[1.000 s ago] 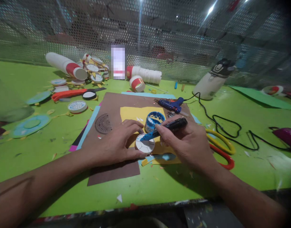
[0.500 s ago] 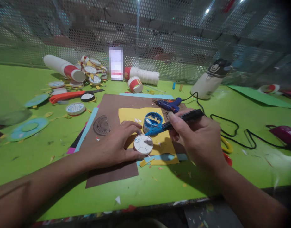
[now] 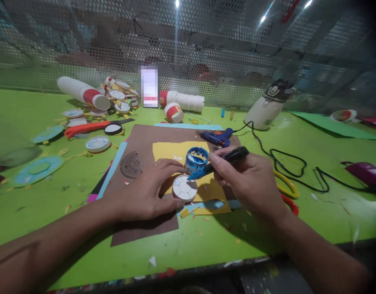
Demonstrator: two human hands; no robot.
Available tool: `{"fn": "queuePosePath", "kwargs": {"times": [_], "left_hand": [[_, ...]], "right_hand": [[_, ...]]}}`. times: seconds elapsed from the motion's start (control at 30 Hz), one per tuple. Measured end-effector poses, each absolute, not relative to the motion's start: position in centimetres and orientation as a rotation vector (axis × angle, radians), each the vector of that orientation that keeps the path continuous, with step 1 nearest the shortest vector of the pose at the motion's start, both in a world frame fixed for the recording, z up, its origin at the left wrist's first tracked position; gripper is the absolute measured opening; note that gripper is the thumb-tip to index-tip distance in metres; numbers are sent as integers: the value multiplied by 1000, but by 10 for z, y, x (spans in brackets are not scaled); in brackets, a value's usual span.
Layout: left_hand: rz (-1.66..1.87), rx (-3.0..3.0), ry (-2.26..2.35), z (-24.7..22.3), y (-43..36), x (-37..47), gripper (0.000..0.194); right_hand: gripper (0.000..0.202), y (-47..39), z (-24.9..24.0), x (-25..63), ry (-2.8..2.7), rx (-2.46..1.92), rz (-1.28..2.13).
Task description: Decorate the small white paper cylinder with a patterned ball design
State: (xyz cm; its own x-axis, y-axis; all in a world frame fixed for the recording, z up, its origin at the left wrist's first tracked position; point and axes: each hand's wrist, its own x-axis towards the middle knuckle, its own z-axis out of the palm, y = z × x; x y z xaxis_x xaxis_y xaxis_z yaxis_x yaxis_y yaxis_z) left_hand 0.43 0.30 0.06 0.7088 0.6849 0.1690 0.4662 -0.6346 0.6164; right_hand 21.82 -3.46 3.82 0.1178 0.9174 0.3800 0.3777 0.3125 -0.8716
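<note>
Blue dots: the step in hand seems to be dabbing speckles onto a round white disc with dark-lined panels (image 3: 184, 192); only the panel towards 10 o'clock looks dotted.
Next dab: would call for a light touch inside the lines and a firmly braced disc.
Left hand (image 3: 145, 190): half-spread in a C around the disc, thumb by the rim at 7 o'clock; how hard it presses, I cannot tell.
Right hand (image 3: 249, 183): gripping a thick black marker with a blue-coated front end (image 3: 233, 156), its tip at the disc's 1 o'clock; contact unclear.
Disc's place: on a yellow paper sheet (image 3: 163, 151), a squat blue-smeared jar (image 3: 196, 163) just beside it at 1 o'clock.
</note>
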Motion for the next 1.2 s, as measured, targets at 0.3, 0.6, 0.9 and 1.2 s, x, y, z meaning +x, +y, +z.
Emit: {"fn": "queuePosePath", "kwargs": {"times": [0.3,0.6,0.9,1.2], "left_hand": [[549,2352,906,-4,4,6,47],[588,2272,1000,-8,5,9,49],[530,2247,1061,-6,2,9,47],[527,2244,1044,-3,2,10,50]], "right_hand": [[17,-34,35,217,-1499,-1252,618],[5,-45,38,213,-1630,-1294,588],[12,-41,27,209,-1635,-1288,515],[12,-38,24,208,-1611,-1260,539]]}}
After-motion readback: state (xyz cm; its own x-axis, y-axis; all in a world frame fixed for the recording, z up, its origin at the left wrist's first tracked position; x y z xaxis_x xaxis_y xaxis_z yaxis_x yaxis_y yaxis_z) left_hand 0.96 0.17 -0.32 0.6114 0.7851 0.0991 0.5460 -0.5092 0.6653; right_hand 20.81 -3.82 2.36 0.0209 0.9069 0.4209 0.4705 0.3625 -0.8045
